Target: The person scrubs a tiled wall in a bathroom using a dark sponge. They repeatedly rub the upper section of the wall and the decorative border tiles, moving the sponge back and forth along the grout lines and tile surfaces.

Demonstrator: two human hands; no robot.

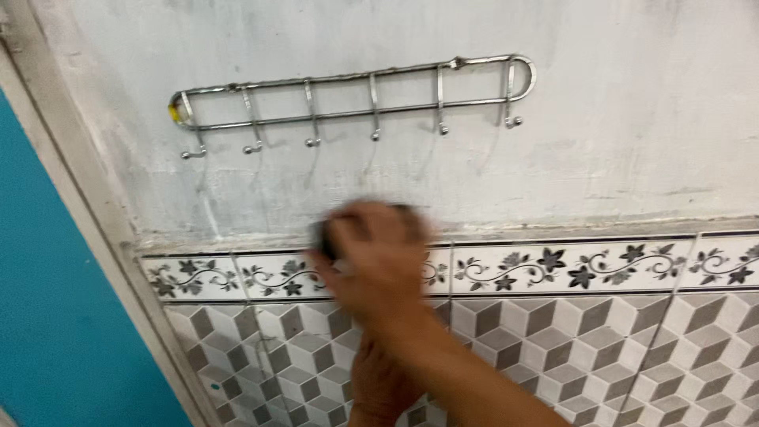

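- Right hand [378, 265], blurred, is closed around a small dark object [322, 239] pressed against the floral border tile [553, 267].
- Left hand [379, 383] is lower, against the cube-patterned tiles [553, 340]; its grip cannot be told.

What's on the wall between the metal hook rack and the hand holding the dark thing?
In the head view, only bare, scuffed white wall lies between the chrome hook rack and the blurred hand gripping a dark object.

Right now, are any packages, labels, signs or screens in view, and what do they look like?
None clearly in view.
Only possible one: a small yellow tag or sticker at the left end of the metal hook rack on the wall; too small to tell which.
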